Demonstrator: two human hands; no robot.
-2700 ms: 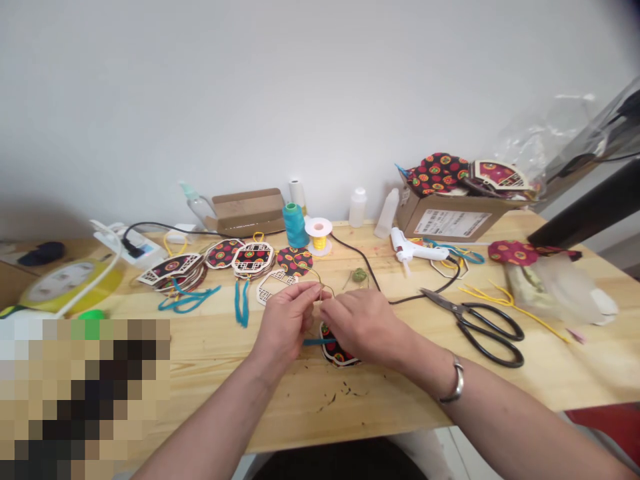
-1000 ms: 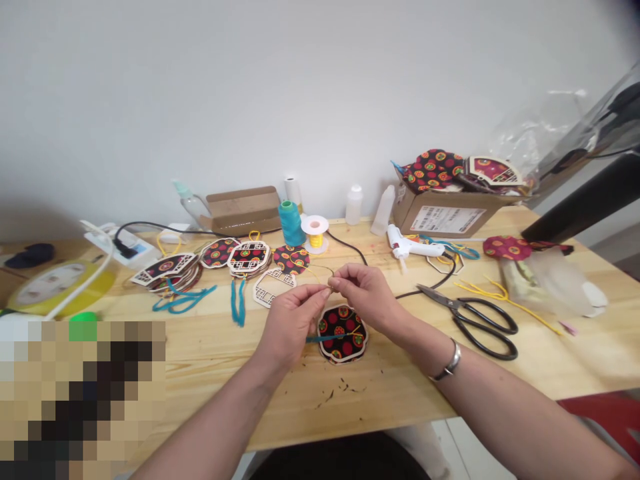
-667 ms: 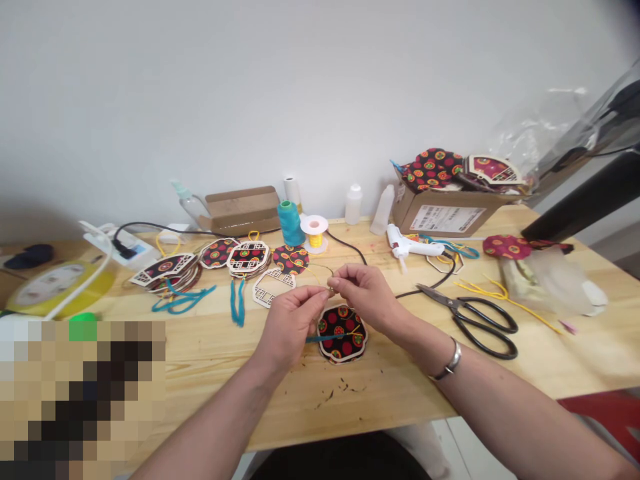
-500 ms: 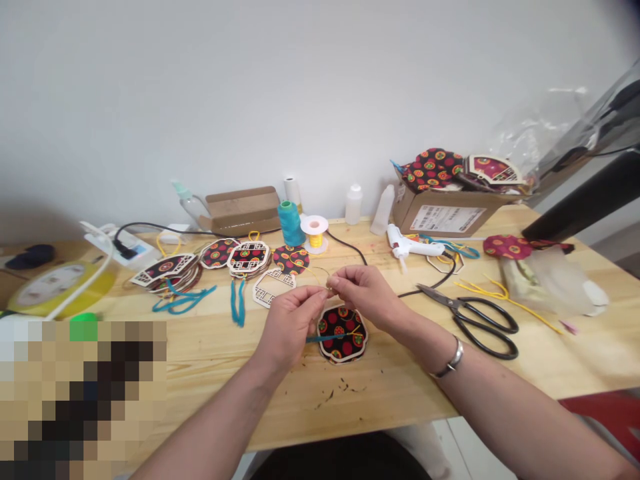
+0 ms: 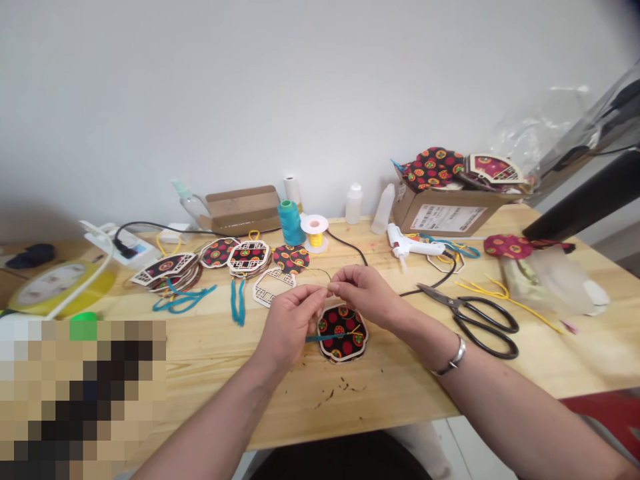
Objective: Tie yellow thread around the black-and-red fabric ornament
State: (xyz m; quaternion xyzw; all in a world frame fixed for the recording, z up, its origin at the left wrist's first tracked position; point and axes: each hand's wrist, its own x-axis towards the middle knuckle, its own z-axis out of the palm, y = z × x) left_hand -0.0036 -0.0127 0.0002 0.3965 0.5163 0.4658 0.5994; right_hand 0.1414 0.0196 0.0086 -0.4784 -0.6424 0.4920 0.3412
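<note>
My left hand [image 5: 295,320] and my right hand [image 5: 363,293] meet fingertip to fingertip, each pinching a thin yellow thread [image 5: 320,271] that runs back toward the yellow spool [image 5: 315,233]. Just below them a patterned fabric piece with a pale scalloped rim [image 5: 343,337] lies on the table, with a teal cord [image 5: 325,339] across it. The cord's left end passes under my left hand. Behind my left hand lies a pale openwork frame [image 5: 267,288]. The exact spot where the fingertips meet is too small to make out.
Black-handled scissors [image 5: 480,320] and a white glue gun [image 5: 413,248] lie to the right. A teal thread cone [image 5: 291,223] stands behind the hands. Finished-looking ornaments [image 5: 249,259] sit left, and a cardboard box [image 5: 445,212] holds more at the back right.
The fingertips of both hands have shifted very slightly against each other. Everything on the table lies as before.
</note>
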